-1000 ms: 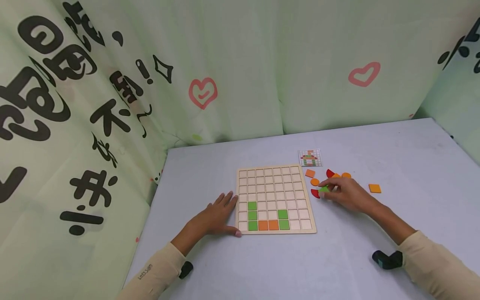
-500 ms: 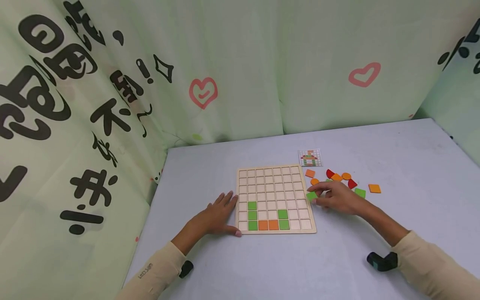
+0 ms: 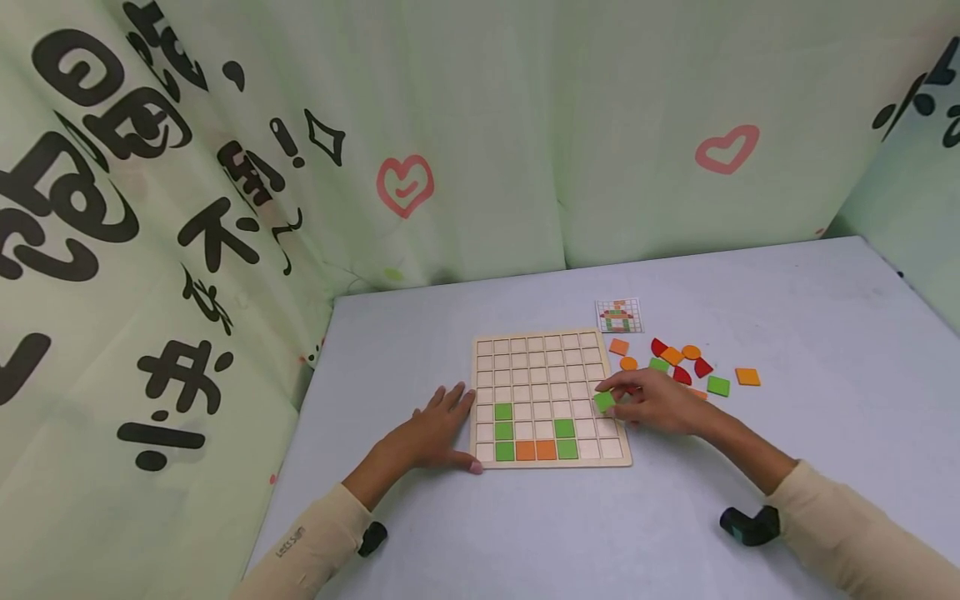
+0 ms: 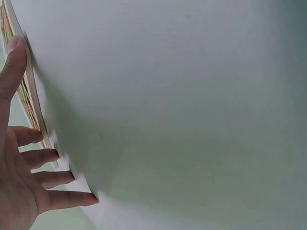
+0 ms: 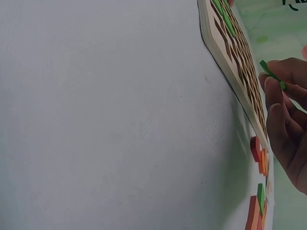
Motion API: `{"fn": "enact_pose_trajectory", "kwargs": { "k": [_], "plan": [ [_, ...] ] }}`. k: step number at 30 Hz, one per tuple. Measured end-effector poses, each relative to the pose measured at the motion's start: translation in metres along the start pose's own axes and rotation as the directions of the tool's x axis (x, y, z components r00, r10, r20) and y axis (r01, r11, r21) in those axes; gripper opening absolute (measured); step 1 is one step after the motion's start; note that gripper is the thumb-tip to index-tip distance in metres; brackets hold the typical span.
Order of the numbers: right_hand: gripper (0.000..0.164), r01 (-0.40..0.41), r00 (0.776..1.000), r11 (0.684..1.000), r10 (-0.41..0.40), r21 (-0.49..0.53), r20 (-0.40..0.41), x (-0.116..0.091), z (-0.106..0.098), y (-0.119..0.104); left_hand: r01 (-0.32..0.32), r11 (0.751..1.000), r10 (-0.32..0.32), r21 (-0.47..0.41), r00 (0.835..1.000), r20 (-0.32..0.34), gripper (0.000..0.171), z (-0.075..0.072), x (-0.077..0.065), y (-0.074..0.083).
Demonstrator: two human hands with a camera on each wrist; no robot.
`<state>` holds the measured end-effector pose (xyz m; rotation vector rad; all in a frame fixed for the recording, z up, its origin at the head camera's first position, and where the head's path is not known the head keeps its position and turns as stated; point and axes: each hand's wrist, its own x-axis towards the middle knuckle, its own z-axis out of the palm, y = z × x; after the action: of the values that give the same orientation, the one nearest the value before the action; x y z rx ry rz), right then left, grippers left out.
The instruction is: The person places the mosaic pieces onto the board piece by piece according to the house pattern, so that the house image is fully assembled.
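A wooden grid board [image 3: 553, 467] lies on the table, with green and orange square tiles set in its lower left cells. My right hand [image 3: 651, 402] pinches a green square tile [image 3: 604, 402] between thumb and fingers, over the board's right side. In the right wrist view the same green tile [image 5: 272, 75] appears nearly edge-on in the fingertips, above the board's surface. My left hand [image 3: 431, 435] rests with fingers spread along the board's left edge, thumb at the lower left corner. The left wrist view shows that thumb [image 4: 15, 62] on the frame.
Right of the board lie loose pieces: several orange ones, red quarter-round pieces [image 3: 702, 367], a green square [image 3: 718, 386] and an orange square [image 3: 747, 377] farther right. A small pattern card [image 3: 618, 316] sits behind them. A green curtain [image 3: 480, 125] hangs beyond the table.
My right hand has moved left from the loose pieces to above the board's right side, bringing a green tile with it. The left hand has stayed in place.
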<state>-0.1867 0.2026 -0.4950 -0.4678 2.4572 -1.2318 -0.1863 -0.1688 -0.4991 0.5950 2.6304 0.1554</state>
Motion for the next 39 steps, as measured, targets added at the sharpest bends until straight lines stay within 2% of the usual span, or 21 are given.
{"fn": "enact_pose_trajectory", "kwargs": {
  "k": [15, 25, 39],
  "plan": [
    [0.034, 0.01, 1.0, 1.0, -0.009, -0.019, 0.016, 0.009, 0.016, -0.01, 0.012, 1.0, -0.012, -0.026, 1.0, -0.002, 0.119, -0.003, -0.003, 0.003],
    [0.033, 0.077, 0.997, 0.997, -0.077, -0.011, 0.028, 0.017, 0.026, -0.014, 0.009, 0.999, -0.009, -0.032, 1.0, -0.003, 0.119, -0.004, -0.004, 0.003],
    [0.025, 0.014, 0.999, 0.995, -0.018, -0.104, -0.03, 0.031, 0.04, -0.021, 0.016, 0.999, -0.016, -0.042, 1.0, 0.004, 0.119, -0.004, -0.004, 0.003]
  ]
}}
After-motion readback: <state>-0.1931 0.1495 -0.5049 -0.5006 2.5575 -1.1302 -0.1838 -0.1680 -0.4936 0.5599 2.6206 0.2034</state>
